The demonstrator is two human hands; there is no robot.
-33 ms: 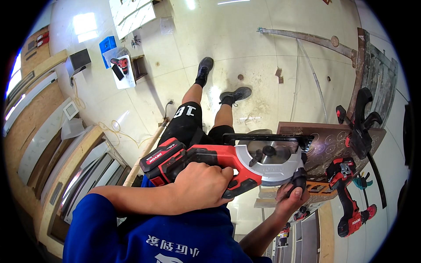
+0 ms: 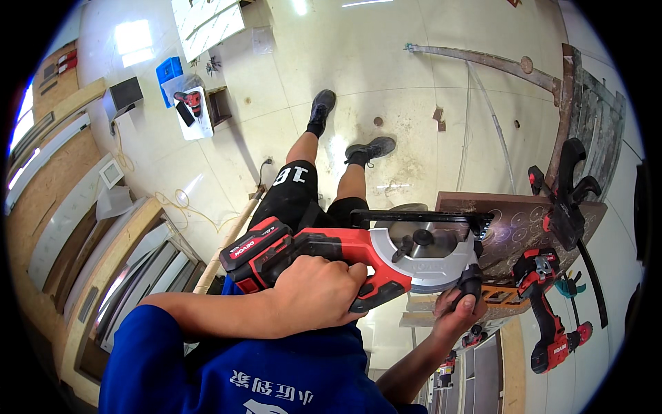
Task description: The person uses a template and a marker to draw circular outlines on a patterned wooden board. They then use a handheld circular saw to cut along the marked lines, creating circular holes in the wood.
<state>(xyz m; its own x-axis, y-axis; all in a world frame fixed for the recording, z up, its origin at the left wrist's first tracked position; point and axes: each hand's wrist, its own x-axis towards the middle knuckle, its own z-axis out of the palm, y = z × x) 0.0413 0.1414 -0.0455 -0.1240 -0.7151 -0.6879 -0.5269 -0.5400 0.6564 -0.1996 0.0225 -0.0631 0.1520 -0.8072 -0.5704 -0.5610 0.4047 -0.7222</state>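
Observation:
A red and black cordless circular saw [image 2: 338,241] with a grey blade guard is held in front of my body. My left hand [image 2: 317,293] is closed round its rear handle, fingers wrapped near the trigger; the battery pack [image 2: 258,252] sticks out to the left. My right hand [image 2: 460,310] grips the black front handle [image 2: 471,281] below the guard. Part of the round blade [image 2: 434,241] shows beside the black base plate. Right of the saw lies a brown board [image 2: 507,207] with rings drawn on it; whether the saw touches it, I cannot tell.
A black clamp [image 2: 571,200] sits on the board's right end. Beside it lies another red and black cordless tool [image 2: 547,310]. Wooden frames and panels [image 2: 89,290] lean at the left. A white tray [image 2: 201,123] holds a red tool. My feet stand on stained tiles.

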